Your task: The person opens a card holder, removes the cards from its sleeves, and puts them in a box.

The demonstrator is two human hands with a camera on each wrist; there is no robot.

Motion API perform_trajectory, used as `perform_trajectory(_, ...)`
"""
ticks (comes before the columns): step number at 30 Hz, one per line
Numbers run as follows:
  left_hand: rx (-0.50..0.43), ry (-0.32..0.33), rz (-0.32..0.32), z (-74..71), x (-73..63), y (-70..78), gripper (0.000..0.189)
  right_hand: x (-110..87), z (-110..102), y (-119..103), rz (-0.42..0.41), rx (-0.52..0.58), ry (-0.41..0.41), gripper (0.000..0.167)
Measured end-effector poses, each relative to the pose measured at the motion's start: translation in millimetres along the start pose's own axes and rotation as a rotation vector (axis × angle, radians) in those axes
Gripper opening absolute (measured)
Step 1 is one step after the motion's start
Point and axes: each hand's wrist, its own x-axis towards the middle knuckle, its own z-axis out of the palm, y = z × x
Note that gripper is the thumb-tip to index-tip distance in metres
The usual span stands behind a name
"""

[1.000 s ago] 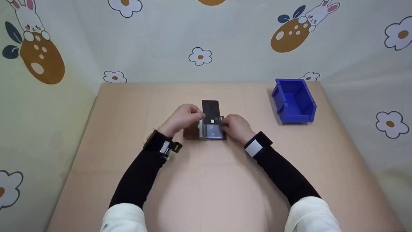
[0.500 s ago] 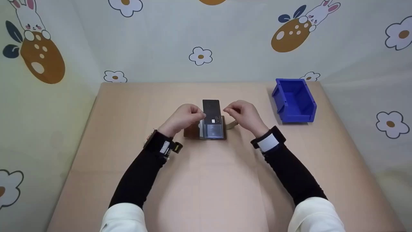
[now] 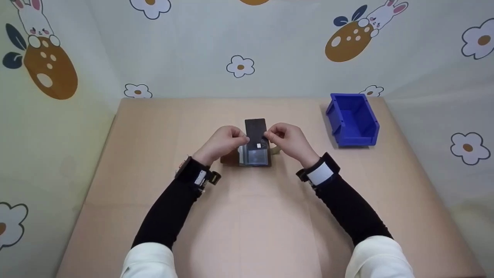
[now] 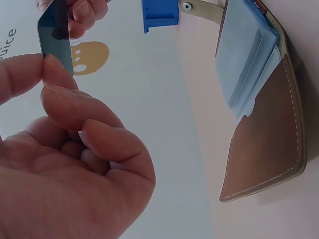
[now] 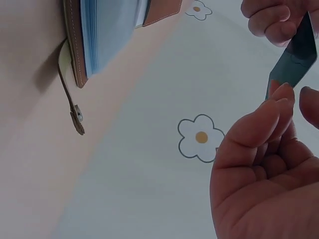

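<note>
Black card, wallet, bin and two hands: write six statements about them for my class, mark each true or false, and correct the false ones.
1. The left hand pinches the black card. True.
2. The wallet lies on the table. True.
3. The wallet is fastened shut. False: it lies open, with its strap loose.
4. The black card is tucked inside the wallet. False: it is held up in the air, apart from the wallet.
5. The blue bin stands toward the person's right side of the table. True.
6. Only one hand is at the black card. False: the right hand has its fingertips at the other edge.
</note>
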Motion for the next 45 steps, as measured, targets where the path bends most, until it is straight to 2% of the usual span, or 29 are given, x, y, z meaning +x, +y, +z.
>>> perform_trajectory(17,0.060,0.032,0.036,10.3,2.2,0.5,0.024,3.9,3.3,7.2,0.125,0.090,-0.076,0.021)
perform_trajectory(24,0.082,0.071,0.047,11.8,3.2,-2.1,0.019,4.2,1.1,7.8,0.121,0.116,-0.055,0.020)
perform_trajectory(28,0.122,0.115,0.029,10.1,3.3,-5.6,0.016,4.2,-5.1,10.4,0.103,0.090,-0.025,0.019)
perform_trajectory(31,0.223,0.178,0.018,7.4,2.7,-10.5,0.016,4.2,-12.2,14.7,0.097,0.065,0.014,0.018)
perform_trajectory(38,0.589,0.355,0.023,3.8,1.3,-30.8,0.018,3.9,-34.1,32.1,0.130,0.037,0.095,0.016)
perform_trajectory(41,0.711,0.383,0.020,3.8,0.5,-39.4,0.016,3.5,-45.1,40.8,0.144,0.039,0.116,0.017)
perform_trajectory(45,0.818,0.377,0.020,4.5,0.6,-48.3,0.015,2.5,-60.0,51.5,0.154,0.025,0.153,0.017)
